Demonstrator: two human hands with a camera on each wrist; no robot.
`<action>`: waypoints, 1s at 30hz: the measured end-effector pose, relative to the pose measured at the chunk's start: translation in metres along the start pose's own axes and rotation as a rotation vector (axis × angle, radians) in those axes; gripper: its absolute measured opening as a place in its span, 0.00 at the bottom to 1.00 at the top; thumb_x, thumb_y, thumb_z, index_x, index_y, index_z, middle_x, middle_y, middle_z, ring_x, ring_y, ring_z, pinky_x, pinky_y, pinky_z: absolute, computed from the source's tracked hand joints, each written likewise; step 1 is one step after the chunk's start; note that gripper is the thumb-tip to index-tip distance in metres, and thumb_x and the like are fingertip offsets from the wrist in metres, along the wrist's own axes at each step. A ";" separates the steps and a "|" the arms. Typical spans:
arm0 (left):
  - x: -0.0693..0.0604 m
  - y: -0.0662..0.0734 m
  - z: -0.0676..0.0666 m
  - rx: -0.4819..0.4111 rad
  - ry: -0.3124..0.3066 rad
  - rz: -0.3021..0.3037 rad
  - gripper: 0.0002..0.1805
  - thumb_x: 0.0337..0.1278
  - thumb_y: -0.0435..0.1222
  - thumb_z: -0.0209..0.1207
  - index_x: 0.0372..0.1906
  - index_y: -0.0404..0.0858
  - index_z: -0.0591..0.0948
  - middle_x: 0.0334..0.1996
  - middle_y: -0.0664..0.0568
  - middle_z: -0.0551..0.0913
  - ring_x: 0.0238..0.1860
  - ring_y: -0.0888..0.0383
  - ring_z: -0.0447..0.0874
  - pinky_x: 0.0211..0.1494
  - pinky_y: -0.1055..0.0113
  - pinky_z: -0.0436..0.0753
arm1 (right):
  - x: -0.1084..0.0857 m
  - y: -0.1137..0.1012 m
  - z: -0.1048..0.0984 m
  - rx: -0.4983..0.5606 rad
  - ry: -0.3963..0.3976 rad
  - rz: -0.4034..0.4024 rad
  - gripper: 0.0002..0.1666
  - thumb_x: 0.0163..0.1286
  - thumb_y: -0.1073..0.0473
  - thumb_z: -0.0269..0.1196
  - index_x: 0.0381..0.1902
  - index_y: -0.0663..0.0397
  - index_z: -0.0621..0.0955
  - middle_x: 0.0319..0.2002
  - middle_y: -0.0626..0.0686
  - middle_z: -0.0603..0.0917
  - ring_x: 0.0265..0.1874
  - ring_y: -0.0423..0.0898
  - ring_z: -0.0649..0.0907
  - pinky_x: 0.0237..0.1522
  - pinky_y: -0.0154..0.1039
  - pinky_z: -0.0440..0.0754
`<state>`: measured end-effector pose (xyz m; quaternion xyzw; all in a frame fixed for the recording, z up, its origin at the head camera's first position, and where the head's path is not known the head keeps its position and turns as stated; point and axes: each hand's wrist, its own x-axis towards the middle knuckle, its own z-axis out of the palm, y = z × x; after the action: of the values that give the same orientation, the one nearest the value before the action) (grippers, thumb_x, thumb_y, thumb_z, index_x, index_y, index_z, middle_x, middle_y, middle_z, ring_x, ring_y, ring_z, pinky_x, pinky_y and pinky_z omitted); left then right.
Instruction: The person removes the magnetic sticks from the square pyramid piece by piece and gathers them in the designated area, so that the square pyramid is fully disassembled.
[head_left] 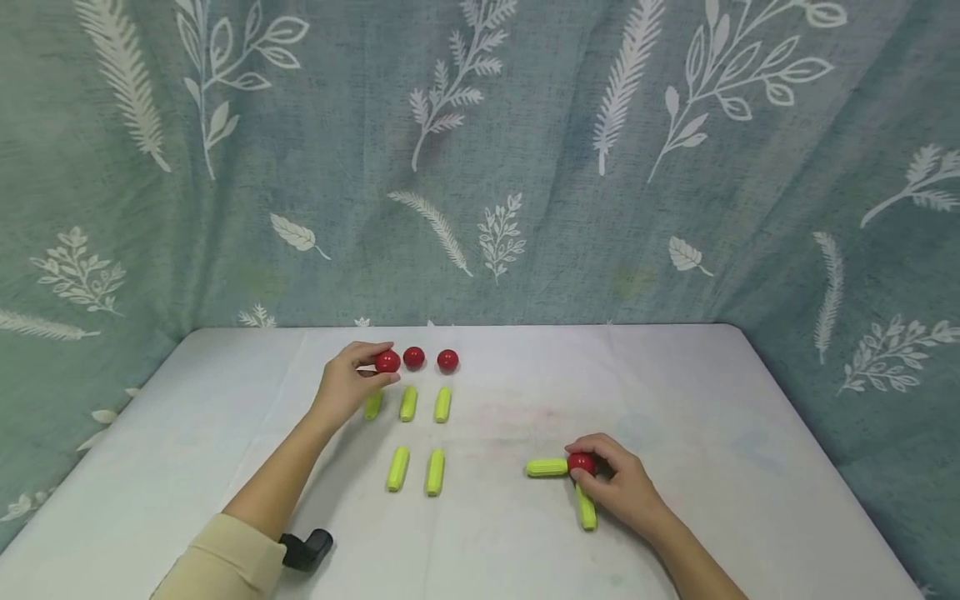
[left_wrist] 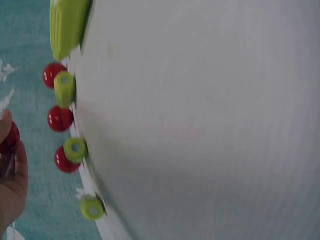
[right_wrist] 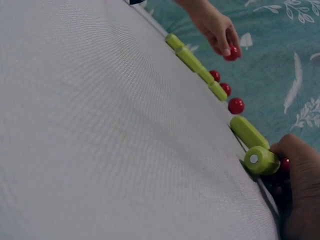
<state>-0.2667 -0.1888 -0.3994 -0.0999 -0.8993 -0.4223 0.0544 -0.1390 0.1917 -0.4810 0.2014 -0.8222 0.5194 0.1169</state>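
Note:
My left hand (head_left: 351, 385) pinches a glossy red ball (head_left: 387, 361) between thumb and fingers, and the right wrist view shows it raised off the table. Beside it lie more red balls (head_left: 447, 361). Below the left hand is a row of yellow-green ribbed rods (head_left: 407, 403). With thumb and fingers, my right hand (head_left: 617, 483) grips another red ball (head_left: 581, 464). One yellow-green rod (head_left: 547, 467) points left from that ball and a second rod (head_left: 587, 507) points toward me. A silvery disc shows in that second rod's end (right_wrist: 254, 159).
Two more yellow-green rods (head_left: 434, 472) lie in a nearer row, left of the table's middle. A white cloth (head_left: 750, 433) covers the table. A leaf-patterned curtain (head_left: 555, 233) hangs behind and at the sides. Something black (head_left: 307, 550) juts out by the left sleeve.

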 end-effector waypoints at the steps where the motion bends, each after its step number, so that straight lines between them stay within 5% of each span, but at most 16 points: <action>1: 0.002 -0.003 -0.003 0.006 0.005 -0.008 0.30 0.49 0.32 0.68 0.61 0.37 0.75 0.54 0.43 0.75 0.53 0.47 0.77 0.53 0.56 0.80 | 0.000 0.000 0.000 0.003 -0.004 -0.006 0.15 0.58 0.69 0.67 0.45 0.56 0.81 0.43 0.49 0.82 0.41 0.36 0.79 0.40 0.30 0.79; 13: 0.026 -0.043 -0.026 0.077 -0.015 -0.158 0.31 0.55 0.36 0.65 0.64 0.34 0.70 0.60 0.36 0.71 0.57 0.39 0.72 0.56 0.49 0.77 | 0.000 0.001 0.000 -0.003 0.006 -0.001 0.15 0.58 0.67 0.67 0.44 0.54 0.81 0.43 0.49 0.82 0.43 0.37 0.79 0.43 0.29 0.79; 21: 0.039 -0.065 -0.027 0.126 0.002 -0.291 0.30 0.57 0.34 0.61 0.65 0.32 0.68 0.60 0.33 0.70 0.60 0.38 0.66 0.61 0.48 0.72 | -0.001 0.001 0.003 0.006 -0.005 0.002 0.14 0.59 0.67 0.67 0.44 0.54 0.81 0.43 0.49 0.82 0.42 0.38 0.79 0.42 0.29 0.79; 30: 0.053 -0.071 -0.017 0.133 0.025 -0.367 0.32 0.56 0.32 0.62 0.66 0.32 0.67 0.62 0.33 0.68 0.62 0.38 0.66 0.63 0.48 0.70 | 0.001 0.000 0.001 -0.004 0.006 0.005 0.15 0.59 0.67 0.67 0.44 0.54 0.81 0.43 0.47 0.82 0.42 0.37 0.79 0.41 0.30 0.80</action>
<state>-0.3343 -0.2389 -0.4324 0.0749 -0.9276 -0.3661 -0.0058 -0.1396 0.1905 -0.4808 0.1975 -0.8233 0.5189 0.1184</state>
